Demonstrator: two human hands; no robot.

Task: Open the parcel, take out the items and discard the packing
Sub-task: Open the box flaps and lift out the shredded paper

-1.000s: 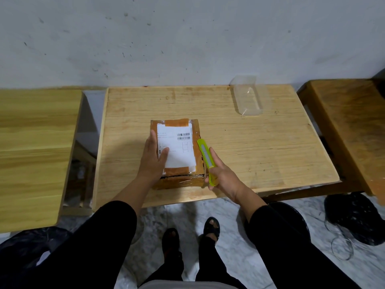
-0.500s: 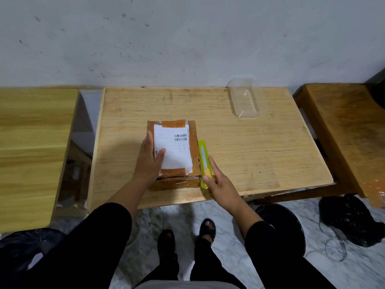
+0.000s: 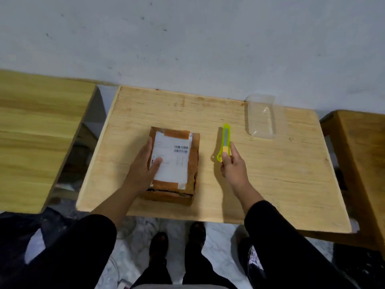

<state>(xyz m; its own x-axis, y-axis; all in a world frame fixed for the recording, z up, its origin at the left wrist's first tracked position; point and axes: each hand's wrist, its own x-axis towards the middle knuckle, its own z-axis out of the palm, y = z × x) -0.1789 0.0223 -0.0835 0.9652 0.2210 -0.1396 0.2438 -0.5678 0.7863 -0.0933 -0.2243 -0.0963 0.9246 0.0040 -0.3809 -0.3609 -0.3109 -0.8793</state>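
Observation:
A brown cardboard parcel [image 3: 192, 163] with a white shipping label and brown tape lies on the light wooden table [image 3: 270, 174], near its front edge. My left hand [image 3: 143, 165] rests flat on the parcel's left side, thumb on the label. To the right of the parcel, apart from it, lies a neon-green utility knife [image 3: 225, 138] pointing away from me. My right hand [image 3: 232, 163] pinches the knife's near end between thumb and fingers.
A clear plastic tray [image 3: 261, 117] sits at the table's back right. Another wooden table [image 3: 37, 132] stands to the left and a darker wooden bench [image 3: 362, 155] to the right. Black bags [image 3: 358, 265] lie on the marble floor. A wall rises behind.
My right hand has carried the green knife away from the parcel's right edge, out to the right on the table. My left hand stays on the parcel.

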